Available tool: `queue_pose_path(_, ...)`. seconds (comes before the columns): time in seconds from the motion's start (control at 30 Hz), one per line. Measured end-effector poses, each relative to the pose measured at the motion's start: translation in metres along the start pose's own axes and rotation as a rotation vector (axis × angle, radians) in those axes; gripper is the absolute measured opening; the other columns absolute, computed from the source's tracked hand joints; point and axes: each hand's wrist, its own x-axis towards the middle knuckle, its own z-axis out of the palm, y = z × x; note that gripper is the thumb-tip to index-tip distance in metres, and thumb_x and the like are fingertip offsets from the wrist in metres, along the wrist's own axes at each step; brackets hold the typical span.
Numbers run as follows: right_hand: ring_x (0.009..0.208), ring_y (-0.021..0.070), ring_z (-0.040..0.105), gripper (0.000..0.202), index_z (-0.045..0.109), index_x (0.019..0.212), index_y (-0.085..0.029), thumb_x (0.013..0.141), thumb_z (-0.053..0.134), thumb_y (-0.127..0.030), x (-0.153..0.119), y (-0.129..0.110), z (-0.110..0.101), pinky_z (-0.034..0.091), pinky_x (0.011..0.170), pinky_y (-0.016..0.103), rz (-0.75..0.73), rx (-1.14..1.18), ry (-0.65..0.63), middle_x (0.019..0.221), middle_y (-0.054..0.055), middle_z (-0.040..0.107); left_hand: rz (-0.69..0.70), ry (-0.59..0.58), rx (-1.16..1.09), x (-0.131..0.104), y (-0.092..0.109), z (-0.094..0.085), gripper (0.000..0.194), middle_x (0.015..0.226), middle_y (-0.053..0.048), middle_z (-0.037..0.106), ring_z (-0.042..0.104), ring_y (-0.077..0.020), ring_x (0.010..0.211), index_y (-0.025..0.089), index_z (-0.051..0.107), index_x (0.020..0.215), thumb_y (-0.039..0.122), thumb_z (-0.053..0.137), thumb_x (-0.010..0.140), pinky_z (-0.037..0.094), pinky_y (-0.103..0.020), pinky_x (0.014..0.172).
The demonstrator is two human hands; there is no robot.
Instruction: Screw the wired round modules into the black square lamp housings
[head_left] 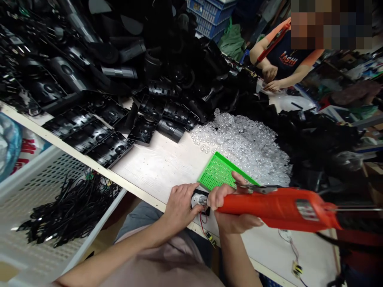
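My right hand (pixel 229 207) is wrapped round a red electric screwdriver (pixel 275 208) that lies almost level, its tip at a small black part with a white round piece (pixel 199 199). On the left side of that part, my left hand (pixel 181 205) grips it against the white table, fingers beyond it and thumb on the near side. Red wires run from the part to a small yellow and black component (pixel 210 238) at the table's edge. Just beyond my hands sits a green perforated tray (pixel 217 171) holding small screws, partly hidden by my right hand.
Clear plastic pieces (pixel 248 139) are heaped behind the tray. Black housings (pixel 107 147) cover the table's left and back. A white crate (pixel 14 199) with black cables (pixel 74 207) stands at lower left. Across the table, a person's hands (pixel 271 77) handle something. Another wired component (pixel 297 269) lies at right.
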Motion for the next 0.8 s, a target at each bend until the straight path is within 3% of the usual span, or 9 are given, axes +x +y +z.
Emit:
queue_pose_path(0.2, 0.034, 0.0105, 0.037, 0.074, 0.057, 0.113, -0.026, 0.061, 0.062, -0.079, -0.01, 0.024, -0.003, 0.033, 0.038, 0.024, 0.011, -0.044, 0.051, 0.048, -0.009, 0.046, 0.009, 0.03, 0.001, 0.0, 0.001, 0.0, 0.051, 0.115, -0.011, 0.064, 0.059, -0.028, 0.106, 0.018, 0.045, 0.128, 0.033, 0.064, 0.083, 0.041, -0.043, 0.087)
queue_pose_path(0.43, 0.034, 0.0119, 0.036, 0.08, 0.055, 0.113, -0.026, 0.057, 0.061, -0.083, -0.011, 0.026, -0.004, 0.033, 0.038, 0.027, 0.048, -0.099, 0.052, 0.048, -0.009, 0.045, 0.003, 0.033, -0.016, -0.001, 0.002, -0.002, 0.048, 0.115, -0.011, 0.064, 0.058, -0.0276, 0.107, 0.02, 0.045, 0.129, 0.034, 0.06, 0.086, 0.04, -0.043, 0.087)
queue_pose_path(0.8, 0.038, 0.0099, 0.037, 0.068, 0.058, 0.111, -0.028, 0.064, 0.063, -0.076, -0.015, 0.026, 0.002, 0.035, 0.041, 0.024, -0.016, -0.094, -0.03, 0.051, -0.009, 0.047, -0.015, 0.008, -0.022, 0.0, 0.003, -0.003, 0.043, 0.114, -0.009, 0.063, 0.057, -0.026, 0.108, 0.02, 0.045, 0.129, 0.028, 0.053, 0.088, 0.04, -0.043, 0.089)
